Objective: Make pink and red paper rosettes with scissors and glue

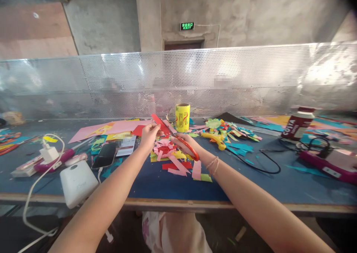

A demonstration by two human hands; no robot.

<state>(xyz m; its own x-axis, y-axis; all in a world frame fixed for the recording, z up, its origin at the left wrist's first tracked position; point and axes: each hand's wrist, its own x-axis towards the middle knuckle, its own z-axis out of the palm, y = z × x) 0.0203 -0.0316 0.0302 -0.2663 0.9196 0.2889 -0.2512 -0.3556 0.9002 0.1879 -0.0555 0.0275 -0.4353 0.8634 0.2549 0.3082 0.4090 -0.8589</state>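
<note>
My left hand (149,135) pinches a red piece of paper (160,125) and holds it up above the blue table (156,182). My right hand (185,143) grips red-handled scissors (187,146), whose blades reach up to the red paper. Below both hands lies a pink and red paper flower (164,149) among loose pink, red and yellow strips (181,167).
A yellow roll (182,117) stands behind the hands. A phone (105,155), a white box (78,182) and a charger with cable (48,152) lie left. A yellow glue gun (213,138), a black cable (262,164), a Costa bottle (298,123) and a magenta device (331,164) lie right. A perforated metal screen (251,78) backs the table.
</note>
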